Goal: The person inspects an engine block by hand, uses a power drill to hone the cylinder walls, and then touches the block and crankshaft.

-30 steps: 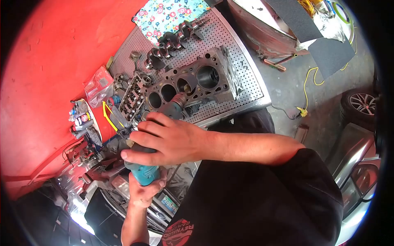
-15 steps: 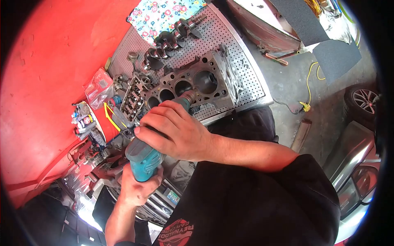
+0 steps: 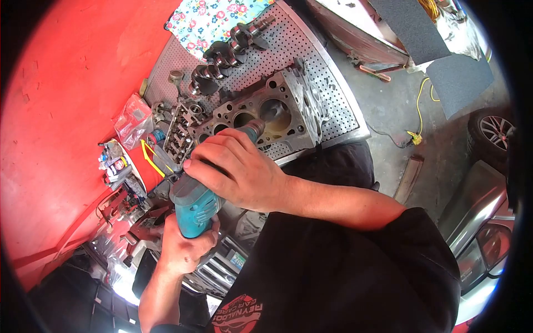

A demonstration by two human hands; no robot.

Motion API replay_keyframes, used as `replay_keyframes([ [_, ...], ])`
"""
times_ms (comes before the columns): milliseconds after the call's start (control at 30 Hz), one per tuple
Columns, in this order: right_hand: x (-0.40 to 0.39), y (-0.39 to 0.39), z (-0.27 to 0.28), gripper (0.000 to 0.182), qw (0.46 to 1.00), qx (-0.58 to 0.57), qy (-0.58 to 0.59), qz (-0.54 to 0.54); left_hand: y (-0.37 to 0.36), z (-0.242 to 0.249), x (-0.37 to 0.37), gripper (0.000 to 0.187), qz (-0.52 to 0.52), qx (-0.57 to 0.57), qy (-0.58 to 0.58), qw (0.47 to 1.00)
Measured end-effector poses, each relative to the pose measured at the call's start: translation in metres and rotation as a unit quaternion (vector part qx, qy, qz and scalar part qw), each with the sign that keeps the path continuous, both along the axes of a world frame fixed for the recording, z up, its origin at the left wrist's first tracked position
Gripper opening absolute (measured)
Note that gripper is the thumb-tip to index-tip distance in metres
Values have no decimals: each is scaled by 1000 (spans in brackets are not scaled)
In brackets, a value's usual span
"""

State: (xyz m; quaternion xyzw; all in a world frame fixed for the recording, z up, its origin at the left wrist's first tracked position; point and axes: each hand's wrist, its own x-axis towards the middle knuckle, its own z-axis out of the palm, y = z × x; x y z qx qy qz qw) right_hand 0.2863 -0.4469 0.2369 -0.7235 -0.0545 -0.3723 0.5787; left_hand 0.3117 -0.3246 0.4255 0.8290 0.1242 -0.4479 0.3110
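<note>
A teal and black power tool [image 3: 195, 213] is held in both my hands. My left hand [image 3: 186, 244] wraps round its lower end, and my right hand [image 3: 241, 175] lies over its front part, fingers closed round it. The tool's metal front [image 3: 255, 129] points at the large right-hand bore of an engine block [image 3: 294, 102]; whatever is fitted in it is hard to make out. Part of the block is hidden behind my right hand. Beside the block rest a crankshaft [image 3: 222, 58] and a cylinder head with valve parts [image 3: 180, 133].
The perforated metal table [image 3: 338, 105] carries a floral cloth [image 3: 214, 19] and a piston [image 3: 176, 76]. At the left are a red wall [image 3: 72, 100] and bottles [image 3: 114, 164]. A yellow cord [image 3: 419, 111], a wheel [image 3: 494, 133] and car parts stand to the right.
The tool and both hands have shifted slightly upward in the view. The block, crankshaft and table sit a little further left, as the view has moved slightly.
</note>
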Motion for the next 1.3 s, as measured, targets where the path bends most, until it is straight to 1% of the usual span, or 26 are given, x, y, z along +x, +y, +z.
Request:
replay_keyframes([
  [67,2,-1,-2,54,1000,2,2,3,-2,-1,3,17,-14,10,6,1000],
  [300,2,-5,-4,54,999,34,15,-1,-10,-6,11,17,-7,20,18,1000],
  [567,6,-3,-15,53,1000,12,27,-5,-13,-12,17,17,-6,16,22,1000],
  [800,8,-2,-20,53,999,21,30,-6,-13,-15,22,15,-27,35,40,998],
  [867,5,-4,-21,55,999,38,31,-3,-12,-17,22,15,-39,43,43,997],
  [967,2,-4,-22,57,998,46,38,-2,-14,-20,20,15,-61,71,29,995],
  [1167,-1,-7,-26,57,996,64,55,4,-15,-29,21,17,-65,75,36,994],
  [1300,-7,-7,-31,60,996,63,63,2,-19,-34,20,19,-88,85,35,992],
])
